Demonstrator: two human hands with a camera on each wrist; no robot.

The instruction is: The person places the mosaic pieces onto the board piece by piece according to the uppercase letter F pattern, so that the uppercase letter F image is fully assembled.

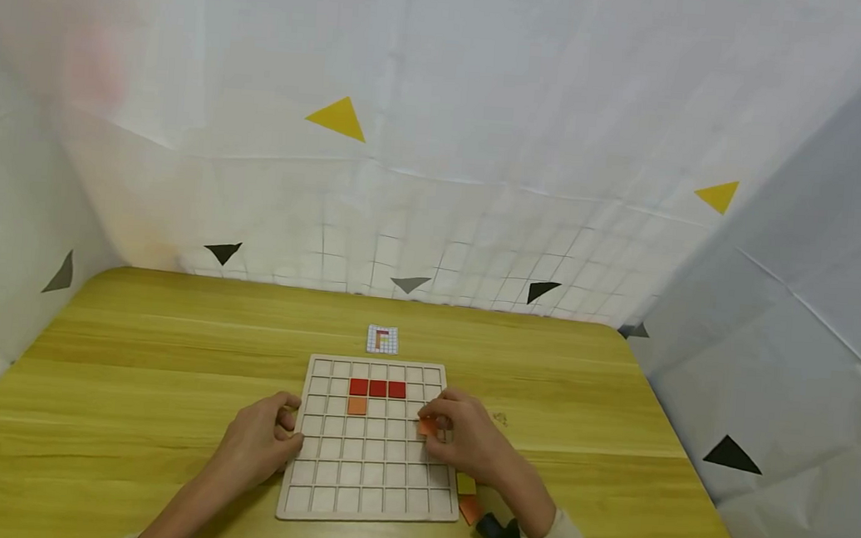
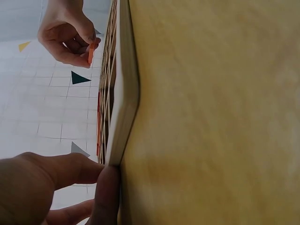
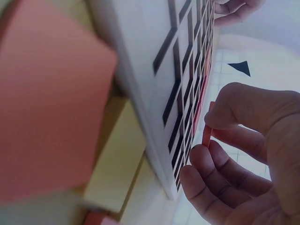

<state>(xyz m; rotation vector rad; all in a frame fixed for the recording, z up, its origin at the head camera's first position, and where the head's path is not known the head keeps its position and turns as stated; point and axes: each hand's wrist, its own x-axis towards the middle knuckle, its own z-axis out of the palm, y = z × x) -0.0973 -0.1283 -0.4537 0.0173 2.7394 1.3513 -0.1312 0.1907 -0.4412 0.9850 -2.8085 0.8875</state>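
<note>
A pale wooden grid board (image 1: 371, 475) lies on the table. Three red tiles (image 1: 378, 389) fill a row near its far side, with one orange tile (image 1: 357, 405) below the leftmost. At the board's left edge, my left hand (image 1: 257, 436) grips the rim; the left wrist view shows its thumb (image 2: 107, 190) against the side. My right hand (image 1: 467, 438) pinches another orange tile (image 3: 206, 135) between thumb and fingers, over the board's right part. That tile stands on edge in the right wrist view, above the grid.
A small pattern card (image 1: 382, 340) lies beyond the board. By its near right corner are a yellow tile (image 1: 465, 484) and an orange tile (image 1: 469, 509), partly overlapped by the right wrist's black strap (image 1: 498, 534). White sheeting (image 1: 437, 178) closes off the table's back and sides.
</note>
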